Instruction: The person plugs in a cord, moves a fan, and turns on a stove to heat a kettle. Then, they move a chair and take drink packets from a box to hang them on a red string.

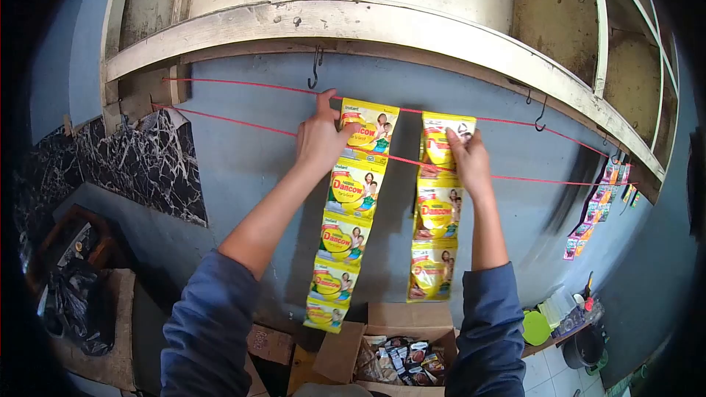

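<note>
Two red strings run across the blue wall below the shelf. A long strip of yellow Dancow sachets hangs at the strings, its top sachet in front of the upper one. My left hand is at that strip's top left edge, thumb on the sachet and a finger raised at the upper string. To the right, a shorter strip of yellow sachets hangs with its top at the upper string. My right hand pinches its top right side, thumb in front and the other fingers partly hidden behind.
A whitish wooden shelf with metal hooks spans overhead. Colourful sachet strips hang at the right. Below stand an open cardboard box of packets and, at the left, a black plastic bag. A green bowl is lower right.
</note>
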`<act>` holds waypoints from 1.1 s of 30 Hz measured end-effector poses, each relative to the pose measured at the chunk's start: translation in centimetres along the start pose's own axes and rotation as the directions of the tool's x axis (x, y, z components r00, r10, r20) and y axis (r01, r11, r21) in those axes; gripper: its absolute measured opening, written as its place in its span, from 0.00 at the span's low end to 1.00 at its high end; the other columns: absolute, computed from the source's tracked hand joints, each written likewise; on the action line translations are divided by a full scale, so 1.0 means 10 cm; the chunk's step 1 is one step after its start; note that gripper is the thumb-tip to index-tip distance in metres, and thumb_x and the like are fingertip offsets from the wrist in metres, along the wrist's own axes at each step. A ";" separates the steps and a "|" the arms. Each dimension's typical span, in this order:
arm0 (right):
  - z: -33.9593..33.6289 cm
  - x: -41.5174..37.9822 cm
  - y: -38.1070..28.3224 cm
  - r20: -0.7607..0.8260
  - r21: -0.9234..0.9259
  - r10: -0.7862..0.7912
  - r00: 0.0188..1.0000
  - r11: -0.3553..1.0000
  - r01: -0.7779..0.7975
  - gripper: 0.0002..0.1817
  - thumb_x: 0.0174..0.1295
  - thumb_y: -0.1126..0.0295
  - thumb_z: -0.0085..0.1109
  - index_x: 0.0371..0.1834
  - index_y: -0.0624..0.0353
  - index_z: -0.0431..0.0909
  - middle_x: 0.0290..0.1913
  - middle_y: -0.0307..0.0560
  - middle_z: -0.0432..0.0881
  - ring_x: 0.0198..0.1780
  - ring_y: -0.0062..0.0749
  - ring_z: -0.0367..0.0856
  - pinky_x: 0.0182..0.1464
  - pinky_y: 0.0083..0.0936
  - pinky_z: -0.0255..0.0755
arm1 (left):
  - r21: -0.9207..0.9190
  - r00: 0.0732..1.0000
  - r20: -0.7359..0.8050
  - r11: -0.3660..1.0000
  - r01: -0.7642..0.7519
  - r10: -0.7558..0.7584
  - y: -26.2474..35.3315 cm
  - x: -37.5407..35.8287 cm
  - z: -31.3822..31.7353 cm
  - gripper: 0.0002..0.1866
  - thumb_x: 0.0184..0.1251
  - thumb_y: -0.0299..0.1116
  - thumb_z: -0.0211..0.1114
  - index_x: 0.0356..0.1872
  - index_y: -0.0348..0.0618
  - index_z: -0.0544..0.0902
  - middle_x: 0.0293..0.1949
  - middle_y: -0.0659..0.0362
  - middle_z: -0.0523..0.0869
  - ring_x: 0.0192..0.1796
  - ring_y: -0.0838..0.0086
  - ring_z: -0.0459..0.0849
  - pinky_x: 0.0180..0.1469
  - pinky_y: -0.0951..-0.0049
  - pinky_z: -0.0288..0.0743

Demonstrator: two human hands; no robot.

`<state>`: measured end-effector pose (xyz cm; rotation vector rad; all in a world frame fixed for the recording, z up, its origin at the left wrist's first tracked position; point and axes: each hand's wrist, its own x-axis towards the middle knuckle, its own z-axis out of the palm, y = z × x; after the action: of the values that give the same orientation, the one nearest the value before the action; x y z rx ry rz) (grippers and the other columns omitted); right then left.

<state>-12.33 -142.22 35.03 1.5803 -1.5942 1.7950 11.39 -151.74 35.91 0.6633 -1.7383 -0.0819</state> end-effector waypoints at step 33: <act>1.30 0.03 -1.26 0.305 -0.483 -0.464 0.832 0.677 0.555 0.15 0.50 0.61 0.55 0.39 0.55 0.72 0.32 0.49 0.76 0.37 0.42 0.75 0.42 0.37 0.66 | -0.625 0.986 0.164 0.776 0.090 0.018 -0.36 0.05 -0.25 0.15 0.55 0.26 0.55 0.41 0.41 0.60 0.31 0.51 0.81 0.33 0.61 0.80 0.34 0.67 0.72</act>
<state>4.09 -148.53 39.42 1.6653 -1.3569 0.8209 15.01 -154.24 35.60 0.1865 -1.7045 -0.7390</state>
